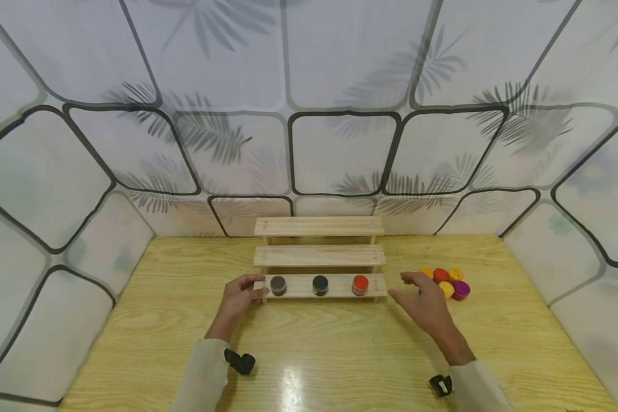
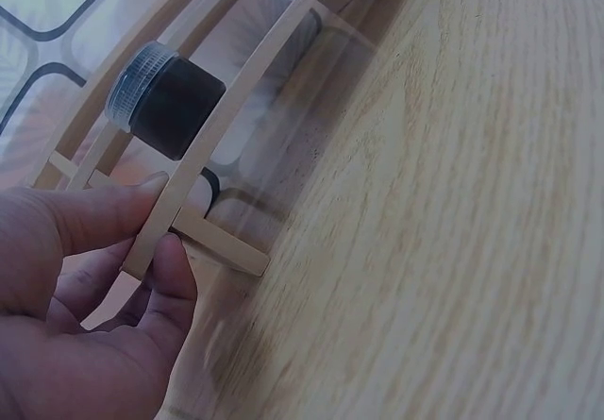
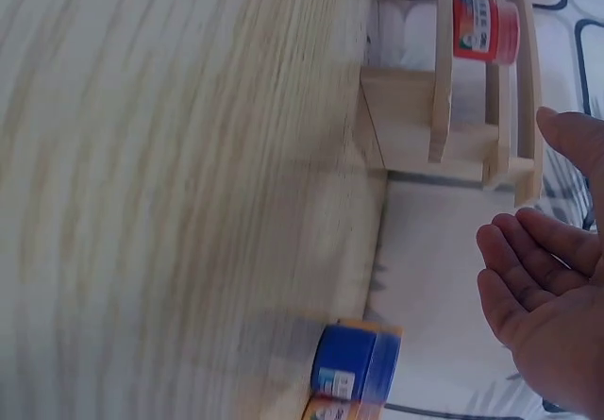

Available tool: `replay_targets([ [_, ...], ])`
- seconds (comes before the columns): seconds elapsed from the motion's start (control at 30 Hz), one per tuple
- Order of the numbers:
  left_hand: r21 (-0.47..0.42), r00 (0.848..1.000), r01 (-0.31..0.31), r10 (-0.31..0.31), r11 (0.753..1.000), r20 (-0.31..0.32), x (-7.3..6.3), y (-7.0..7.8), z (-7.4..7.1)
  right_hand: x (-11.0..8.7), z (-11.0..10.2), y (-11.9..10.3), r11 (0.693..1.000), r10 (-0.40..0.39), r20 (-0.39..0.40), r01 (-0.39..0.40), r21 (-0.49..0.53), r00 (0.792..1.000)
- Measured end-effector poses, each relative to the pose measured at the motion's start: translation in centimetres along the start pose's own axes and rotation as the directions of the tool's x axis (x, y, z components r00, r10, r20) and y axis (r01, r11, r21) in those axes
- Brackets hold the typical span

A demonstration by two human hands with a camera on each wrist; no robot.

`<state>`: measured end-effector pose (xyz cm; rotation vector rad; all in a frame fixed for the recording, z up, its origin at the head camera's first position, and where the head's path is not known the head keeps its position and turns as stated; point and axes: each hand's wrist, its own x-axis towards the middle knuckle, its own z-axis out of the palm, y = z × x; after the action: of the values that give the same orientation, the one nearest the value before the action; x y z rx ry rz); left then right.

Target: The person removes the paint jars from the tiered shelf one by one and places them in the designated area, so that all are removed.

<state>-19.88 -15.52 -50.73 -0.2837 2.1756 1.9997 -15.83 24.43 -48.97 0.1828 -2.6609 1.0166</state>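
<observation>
A three-tier wooden step shelf (image 1: 319, 256) stands against the back wall. On its lowest step sit a dark brown paint jar (image 1: 278, 285), a dark green-black paint jar (image 1: 320, 285) and a red paint jar (image 1: 360, 285), spaced apart. My left hand (image 1: 240, 298) pinches the left end of that step; in the left wrist view the thumb (image 2: 132, 208) lies on top and fingertips are underneath. Just off the step's right end hovers my right hand (image 1: 426, 303), fingers loosely bent and apart from the thumb, holding nothing.
Right of the shelf, behind my right hand, several paint jars are clustered, among them a purple jar (image 1: 460, 290), a yellow jar (image 1: 447, 289) and a blue jar (image 3: 354, 361). The wood-grain table (image 1: 309, 355) meets patterned fabric walls (image 1: 340, 154) at the back and sides.
</observation>
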Motion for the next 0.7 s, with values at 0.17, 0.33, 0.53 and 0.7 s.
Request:
replay_targets([
  [0.17,0.004,1.0,0.0,0.0,1.0,0.005,0.1,-0.1,-0.1,0.2,1.0,-0.6,1.0,-0.015,-0.001,0.015,0.001,1.0],
  [0.33,-0.005,1.0,-0.001,0.001,1.0,0.009,0.1,-0.1,-0.2,0.3,1.5,-1.3,0.999,0.004,0.04,-0.005,0.038,0.999],
  [0.53,-0.003,1.0,0.004,-0.004,1.0,-0.001,0.2,-0.1,-0.1,0.4,2.3,-2.2,0.999,-0.004,0.056,0.002,0.049,0.998],
  [0.7,0.001,1.0,0.004,-0.004,1.0,-0.006,0.2,-0.1,-0.1,0.6,3.1,-2.9,0.998,-0.015,0.061,0.011,0.064,0.998],
])
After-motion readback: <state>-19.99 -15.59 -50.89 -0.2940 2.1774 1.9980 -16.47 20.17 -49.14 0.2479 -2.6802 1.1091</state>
